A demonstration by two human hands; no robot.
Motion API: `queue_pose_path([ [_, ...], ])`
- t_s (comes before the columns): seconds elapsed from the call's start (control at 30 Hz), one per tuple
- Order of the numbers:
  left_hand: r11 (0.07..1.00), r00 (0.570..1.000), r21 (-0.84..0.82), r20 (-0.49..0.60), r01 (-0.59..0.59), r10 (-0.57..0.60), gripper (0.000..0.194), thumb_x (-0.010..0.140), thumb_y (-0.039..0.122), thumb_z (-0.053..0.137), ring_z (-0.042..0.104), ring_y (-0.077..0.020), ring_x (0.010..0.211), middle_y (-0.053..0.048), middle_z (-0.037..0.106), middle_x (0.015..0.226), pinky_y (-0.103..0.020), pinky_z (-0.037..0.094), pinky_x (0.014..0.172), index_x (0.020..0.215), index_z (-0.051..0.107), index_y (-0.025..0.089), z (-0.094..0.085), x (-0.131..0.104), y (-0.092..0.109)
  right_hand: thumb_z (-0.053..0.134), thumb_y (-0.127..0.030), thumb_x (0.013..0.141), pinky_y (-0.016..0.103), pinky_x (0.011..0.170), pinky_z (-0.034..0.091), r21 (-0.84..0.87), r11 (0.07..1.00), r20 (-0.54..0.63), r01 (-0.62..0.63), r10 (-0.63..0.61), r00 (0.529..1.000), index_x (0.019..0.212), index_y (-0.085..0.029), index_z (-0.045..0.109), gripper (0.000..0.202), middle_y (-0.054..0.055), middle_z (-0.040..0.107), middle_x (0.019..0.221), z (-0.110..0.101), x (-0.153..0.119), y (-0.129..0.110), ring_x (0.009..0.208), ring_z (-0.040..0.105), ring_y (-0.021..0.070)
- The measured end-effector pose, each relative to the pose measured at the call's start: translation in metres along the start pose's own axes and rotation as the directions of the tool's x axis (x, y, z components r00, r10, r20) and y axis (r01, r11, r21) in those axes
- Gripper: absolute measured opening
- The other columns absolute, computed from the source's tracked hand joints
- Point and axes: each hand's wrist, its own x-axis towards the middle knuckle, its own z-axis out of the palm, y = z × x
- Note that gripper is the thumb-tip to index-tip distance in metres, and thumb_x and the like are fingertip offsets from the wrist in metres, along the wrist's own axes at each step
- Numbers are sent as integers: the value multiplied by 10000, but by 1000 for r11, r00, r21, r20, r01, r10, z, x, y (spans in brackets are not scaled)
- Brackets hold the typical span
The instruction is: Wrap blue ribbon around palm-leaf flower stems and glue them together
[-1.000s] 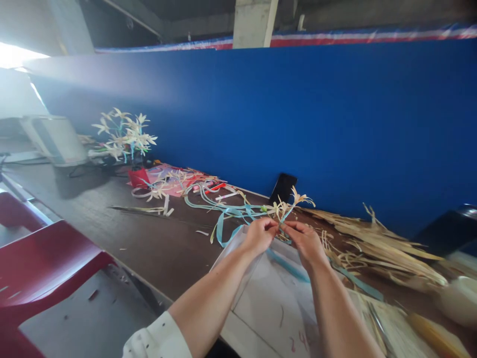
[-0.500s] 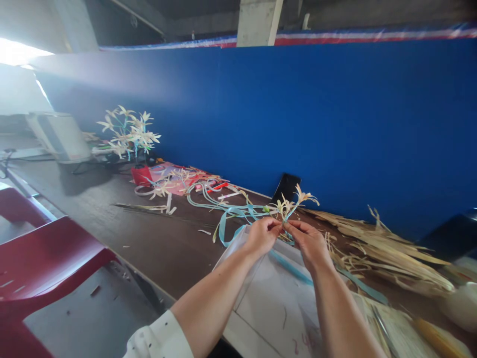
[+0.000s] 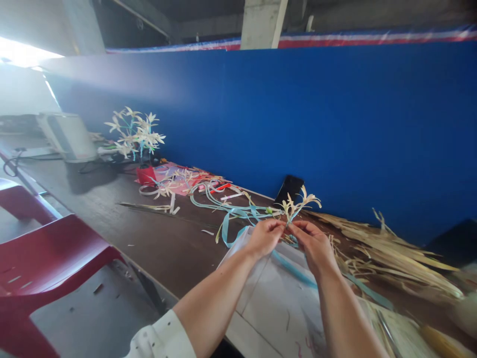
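Pale straw-like flowers [image 3: 304, 199] on a light blue stem rise from between my two hands. My left hand [image 3: 267, 234] pinches the base of the stem with thumb and forefinger. From the other side, my right hand [image 3: 310, 240] grips the same stem base, its fingertips close to those of the left. Light blue ribbon [image 3: 294, 268] trails below, over the white paper [image 3: 268, 293]. More ribbon [image 3: 226, 226] loops on the table to the left of my hands.
The brown table [image 3: 160, 248] holds dried leaf strips [image 3: 387, 243] at right, a black phone [image 3: 289, 189], and a red pot [image 3: 146, 175] of similar flowers. A pale kettle-like container [image 3: 70, 136] stands far left. A red chair [image 3: 55, 253] is beside the table.
The whole view has shifted slightly, so things appear a little further right. Both hands keep their hold on the flower stem.
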Motion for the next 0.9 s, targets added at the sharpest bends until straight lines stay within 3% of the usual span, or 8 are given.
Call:
queue_pose_path([
  [0.2,999,999,-2,2,-32,32,351,793,429,506,571,-134,698,-59,649,783,-227,449,602,873,675,131,-1,1,-3,763,-429,586,226,424,257,-7,1000,-2,5,-5,1000,812,-170,649,363,-35,522,527,-1,0,1,445,371,82],
  [0.43,1000,999,16,-45,-18,19,301,770,393,551,542,-108,624,-50,650,768,-227,455,573,835,669,125,0,5,-5,756,-425,603,229,429,267,-30,999,-12,32,-32,999,809,-171,653,343,-46,493,504,0,1,4,443,377,83],
  [0.73,999,996,48,-85,19,-15,271,775,378,550,526,-95,577,-38,645,748,-221,456,544,818,652,131,2,3,-2,731,-482,606,233,421,283,-184,982,-25,34,-39,999,877,-150,686,431,-10,549,529,-2,0,0,456,419,102],
  [0.9,1000,997,22,-71,-7,8,273,783,375,539,533,-102,604,-43,643,754,-222,456,559,812,643,125,2,3,-3,741,-465,616,227,439,280,-138,990,-17,23,-25,1000,863,-164,681,394,-13,570,568,0,1,1,470,409,91],
])
